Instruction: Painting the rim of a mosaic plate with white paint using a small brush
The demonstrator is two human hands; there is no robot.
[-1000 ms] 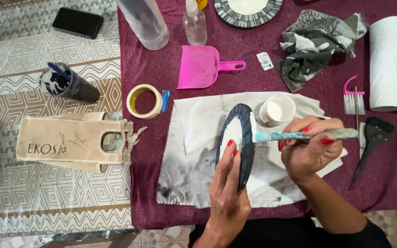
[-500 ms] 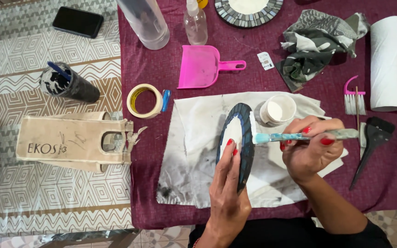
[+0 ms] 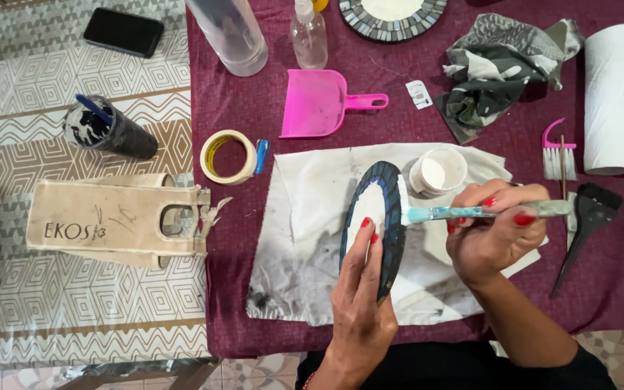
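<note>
Bare white cloth (image 3: 312, 217) left of the disc (image 3: 391, 217) lies open; paint pot (image 3: 438, 172) crowds its right.

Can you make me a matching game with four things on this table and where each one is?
Things:
1. pink dustpan
2. paper towel roll
3. black phone
4. paintbrush

Places:
A. top left, on the patterned cloth
B. in the right hand
C. far right edge of the maroon cloth
D. above the stained white cloth, near the roll of tape

Pairs: 1-D, 2-C, 3-A, 4-B
</note>
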